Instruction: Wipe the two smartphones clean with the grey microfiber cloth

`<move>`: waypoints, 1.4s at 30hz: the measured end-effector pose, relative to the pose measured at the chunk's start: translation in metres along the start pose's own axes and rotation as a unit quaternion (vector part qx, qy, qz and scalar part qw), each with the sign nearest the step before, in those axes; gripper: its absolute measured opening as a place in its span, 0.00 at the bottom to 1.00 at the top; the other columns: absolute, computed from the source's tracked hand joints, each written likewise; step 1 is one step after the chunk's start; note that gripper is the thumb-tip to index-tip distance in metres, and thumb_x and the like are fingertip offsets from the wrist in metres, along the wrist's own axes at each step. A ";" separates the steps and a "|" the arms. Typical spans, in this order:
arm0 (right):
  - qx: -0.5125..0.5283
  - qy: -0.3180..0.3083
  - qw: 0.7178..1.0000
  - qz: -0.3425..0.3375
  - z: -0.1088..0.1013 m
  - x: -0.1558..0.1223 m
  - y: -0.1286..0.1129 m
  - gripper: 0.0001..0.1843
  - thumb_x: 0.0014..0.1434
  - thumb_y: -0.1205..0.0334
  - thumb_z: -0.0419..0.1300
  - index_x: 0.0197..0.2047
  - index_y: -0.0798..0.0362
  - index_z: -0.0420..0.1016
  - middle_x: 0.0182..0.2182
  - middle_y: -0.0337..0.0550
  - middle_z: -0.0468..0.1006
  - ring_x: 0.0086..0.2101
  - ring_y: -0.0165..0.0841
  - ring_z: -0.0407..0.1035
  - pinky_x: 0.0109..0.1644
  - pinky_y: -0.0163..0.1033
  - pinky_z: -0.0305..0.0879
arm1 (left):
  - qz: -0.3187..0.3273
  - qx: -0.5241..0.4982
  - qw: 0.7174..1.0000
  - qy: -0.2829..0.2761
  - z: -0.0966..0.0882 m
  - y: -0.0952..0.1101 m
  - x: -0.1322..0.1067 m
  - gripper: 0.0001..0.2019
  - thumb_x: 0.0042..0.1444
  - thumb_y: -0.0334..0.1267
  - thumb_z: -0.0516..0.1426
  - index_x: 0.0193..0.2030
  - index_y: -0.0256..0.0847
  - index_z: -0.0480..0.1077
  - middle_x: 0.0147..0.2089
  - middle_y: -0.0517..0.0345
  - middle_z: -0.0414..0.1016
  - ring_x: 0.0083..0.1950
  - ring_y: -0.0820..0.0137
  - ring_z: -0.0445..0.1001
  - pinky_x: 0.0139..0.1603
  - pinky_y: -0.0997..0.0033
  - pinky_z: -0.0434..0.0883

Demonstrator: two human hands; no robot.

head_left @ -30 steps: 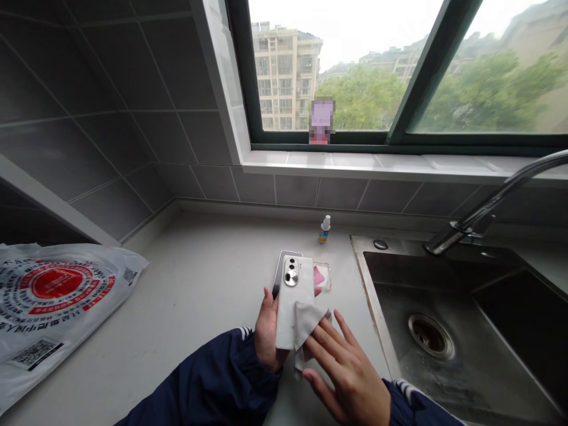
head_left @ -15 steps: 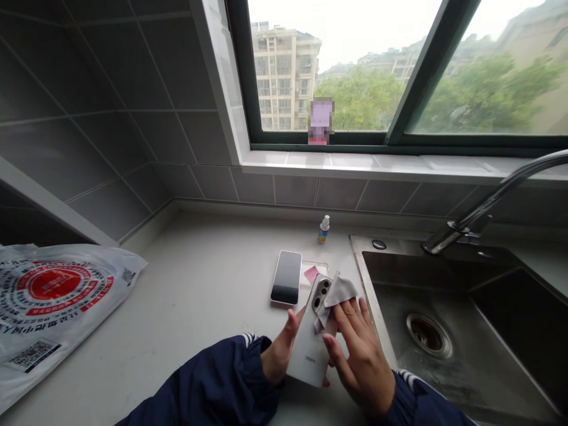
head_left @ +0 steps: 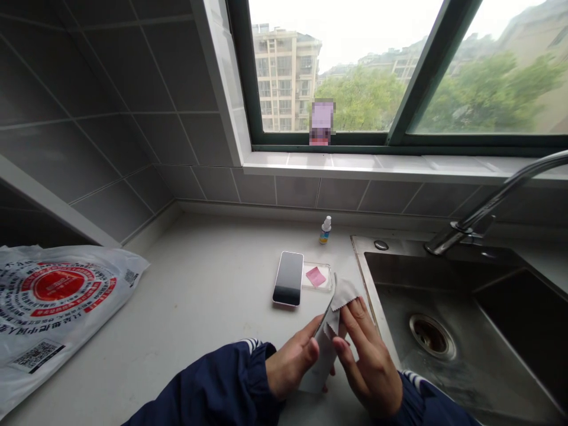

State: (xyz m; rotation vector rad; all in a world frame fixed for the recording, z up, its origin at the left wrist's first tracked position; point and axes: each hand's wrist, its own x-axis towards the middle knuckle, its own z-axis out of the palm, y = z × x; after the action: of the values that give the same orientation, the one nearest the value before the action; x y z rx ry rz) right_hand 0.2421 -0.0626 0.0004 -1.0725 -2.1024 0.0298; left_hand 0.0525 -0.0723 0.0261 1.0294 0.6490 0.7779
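Note:
My left hand [head_left: 296, 361] grips a light grey smartphone [head_left: 320, 364] along its left side, thumb up, some fingertips showing at the right edge. The phone is tilted on its side, so its back faces right. A grey cleaning cloth [head_left: 345, 294] with a zigzag edge lies against that back, under the fingers of my right hand [head_left: 370, 361], which press it there. Just beyond, a second phone [head_left: 288, 279] with a dark screen lies on the counter. It overlaps or touches a clear phone case [head_left: 327, 286] with a pink square [head_left: 316, 277] on it.
A small spray bottle [head_left: 325, 231] stands toward the wall. On the right is a steel sink [head_left: 373, 290] with a chrome tap [head_left: 470, 219]. A white plastic bag [head_left: 66, 307] with red print lies at the left of the counter [head_left: 195, 284]. A window is behind.
The held phone has turned from showing its broad back and cameras to a steep sideways tilt. My right hand stays on it with the cloth. The pink square is now fully uncovered.

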 end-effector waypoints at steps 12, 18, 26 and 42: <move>0.040 0.060 0.996 0.056 -0.005 0.001 -0.001 0.29 0.67 0.66 0.52 0.70 0.51 0.57 0.67 0.49 0.60 0.65 0.53 0.57 0.65 0.62 0.60 | 0.001 -0.070 0.997 -0.017 -0.003 -0.006 -0.001 0.40 0.52 0.62 0.58 0.68 0.45 0.59 0.39 0.47 0.76 0.38 0.61 0.75 0.34 0.66 0.74; 0.057 0.070 0.992 0.084 -0.006 0.001 0.003 0.27 0.68 0.66 0.52 0.69 0.51 0.60 0.66 0.48 0.63 0.63 0.48 0.61 0.63 0.55 0.65 | 0.027 -0.114 0.993 -0.016 -0.002 -0.001 0.001 0.37 0.52 0.62 0.59 0.65 0.46 0.62 0.57 0.40 0.70 0.43 0.58 0.76 0.35 0.64 0.76; -0.009 -0.012 1.000 0.013 0.004 0.000 -0.005 0.32 0.69 0.62 0.50 0.73 0.57 0.48 0.70 0.54 0.49 0.68 0.53 0.46 0.67 0.64 0.53 | 0.006 -0.253 0.967 -0.034 -0.010 -0.019 0.008 0.34 0.59 0.65 0.48 0.63 0.45 0.66 0.57 0.41 0.71 0.44 0.59 0.78 0.37 0.59 0.77; 0.001 -0.188 0.970 -0.157 -0.005 0.010 -0.027 0.24 0.64 0.67 0.56 0.63 0.59 0.65 0.62 0.53 0.68 0.66 0.47 0.53 0.71 0.61 0.46 | 0.063 -0.365 0.925 0.087 -0.013 0.004 0.020 0.42 0.62 0.65 0.40 0.63 0.26 0.65 0.57 0.32 0.74 0.55 0.49 0.74 0.62 0.49 0.61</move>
State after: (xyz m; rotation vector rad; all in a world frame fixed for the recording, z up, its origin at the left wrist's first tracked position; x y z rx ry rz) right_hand 0.2226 -0.0745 0.0195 -0.7636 -2.5939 0.0867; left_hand 0.0530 -0.0487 0.0229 0.3187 0.3846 1.1209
